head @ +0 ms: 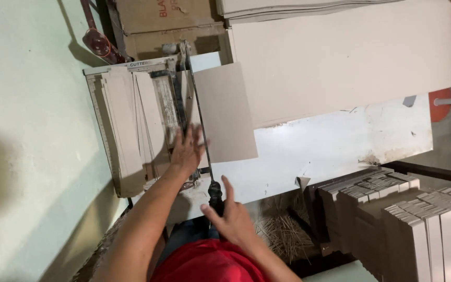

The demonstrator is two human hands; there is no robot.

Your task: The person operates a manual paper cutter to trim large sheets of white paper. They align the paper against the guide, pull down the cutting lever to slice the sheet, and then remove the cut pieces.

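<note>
I see my left hand (186,149) laid flat, fingers spread, pressing on the card (225,117) at the blade line of the cutter (131,130). It grasps nothing; the palm bears down on the sheet edge and the cutter bed. The card lies across the bed, most of it projecting past the blade (197,104) onto the white table (330,146). Cut strips (126,120) lie side by side on the bed on the far side of the blade from the card.

My right hand (230,216) is at the black handle (215,192) at the near end of the blade arm. Fingers are extended and loose, thumb and index beside the grip; I cannot tell whether the palm touches it. The blade lies down along the bed.

A large board (351,57) rests across the table beyond the card. Stacks of cut pieces (413,214) stand below the table edge. A green wall (22,141) flanks the cutter.
</note>
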